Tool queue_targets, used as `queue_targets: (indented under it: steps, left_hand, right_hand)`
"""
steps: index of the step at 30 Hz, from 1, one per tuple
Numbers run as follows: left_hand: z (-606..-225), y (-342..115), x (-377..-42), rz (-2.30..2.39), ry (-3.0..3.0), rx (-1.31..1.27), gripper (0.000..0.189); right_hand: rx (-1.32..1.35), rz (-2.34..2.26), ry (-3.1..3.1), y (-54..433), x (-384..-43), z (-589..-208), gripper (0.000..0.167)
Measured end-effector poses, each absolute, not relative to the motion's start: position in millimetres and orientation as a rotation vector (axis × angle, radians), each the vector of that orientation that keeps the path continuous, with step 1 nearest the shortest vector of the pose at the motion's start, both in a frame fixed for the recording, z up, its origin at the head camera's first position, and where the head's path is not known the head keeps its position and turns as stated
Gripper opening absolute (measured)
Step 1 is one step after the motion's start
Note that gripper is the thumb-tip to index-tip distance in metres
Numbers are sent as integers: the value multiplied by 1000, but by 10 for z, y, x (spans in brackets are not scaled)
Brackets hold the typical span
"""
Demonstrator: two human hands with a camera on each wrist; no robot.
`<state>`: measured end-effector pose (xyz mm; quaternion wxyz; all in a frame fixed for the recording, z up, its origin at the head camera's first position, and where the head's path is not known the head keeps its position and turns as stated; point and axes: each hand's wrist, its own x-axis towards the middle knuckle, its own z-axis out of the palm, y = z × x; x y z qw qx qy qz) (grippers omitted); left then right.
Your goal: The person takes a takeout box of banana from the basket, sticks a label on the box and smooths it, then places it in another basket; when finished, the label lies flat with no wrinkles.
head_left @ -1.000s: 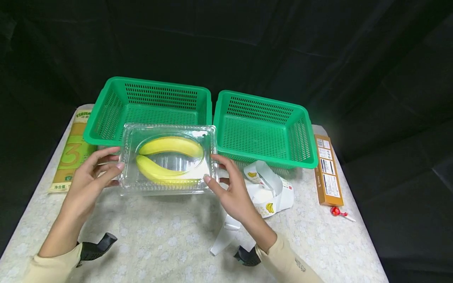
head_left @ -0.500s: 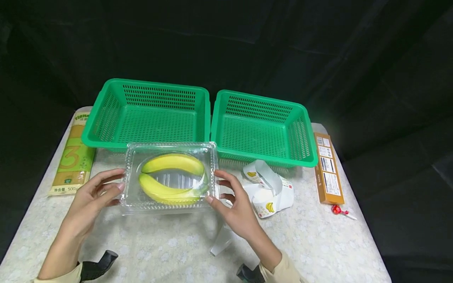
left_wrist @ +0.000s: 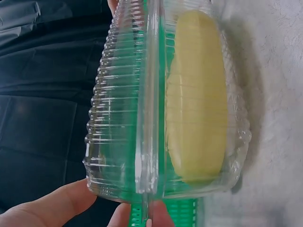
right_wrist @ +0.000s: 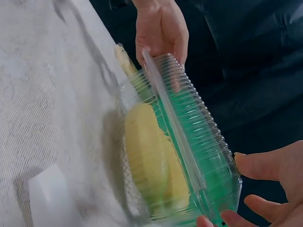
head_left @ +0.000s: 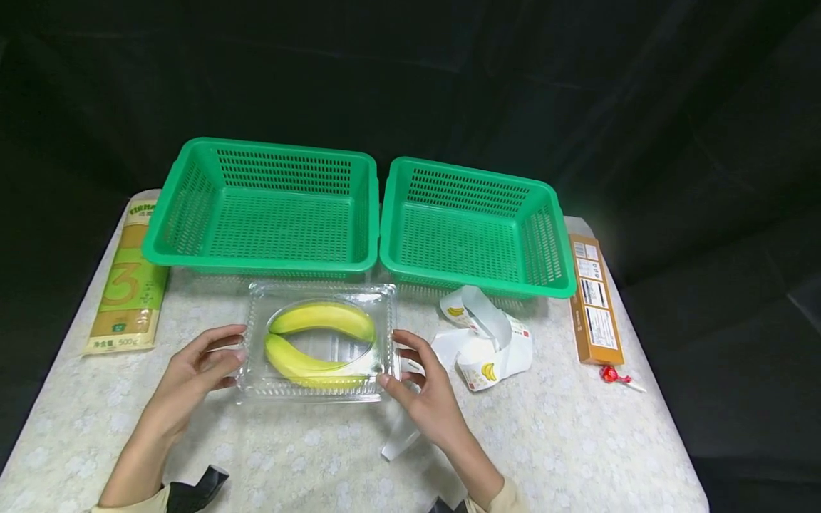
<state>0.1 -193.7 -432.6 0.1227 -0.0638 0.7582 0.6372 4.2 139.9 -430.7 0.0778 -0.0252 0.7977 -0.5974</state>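
A clear plastic clamshell container (head_left: 256, 342) with its lid down is held level between both hands, low over the table's near middle. Inside it lie two bananas, an upper banana (head_left: 323, 318) and a lower banana (head_left: 301, 360). My left hand (head_left: 192, 381) grips the container's left end, its fingers at the rim in the left wrist view. At the opposite end, my right hand (head_left: 431, 399) holds the rim between thumb and fingers. A shadow lies under the container in the right wrist view; whether its base touches the cloth cannot be told.
Two green baskets, a left basket (head_left: 256, 265) and a right basket (head_left: 474, 281), stand behind the container. A crumpled white paper strip with banana prints (head_left: 490, 356) lies right of it. An orange box (head_left: 596, 306) and red lollipop (head_left: 609, 374) are far right; a noodle packet (head_left: 128, 292) is left.
Both hands have brought the container nearer to me and down toward the table, away from the left basket's front. It has also shifted slightly right.
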Motion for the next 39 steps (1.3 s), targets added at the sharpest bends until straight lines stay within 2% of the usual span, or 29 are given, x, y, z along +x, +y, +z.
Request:
queue_targets:
  steps: [10,39]
  left_hand:
    - [-4406,-1796,-88,1789,2210,-171,58]
    - [-4432,-1693,-285,1816,2194,-290,59]
  right_hand:
    - [-13,-1773,2375,1487,-11,-4417,62]
    - [-62,-1703,2432,1501,-215,-4467,61]
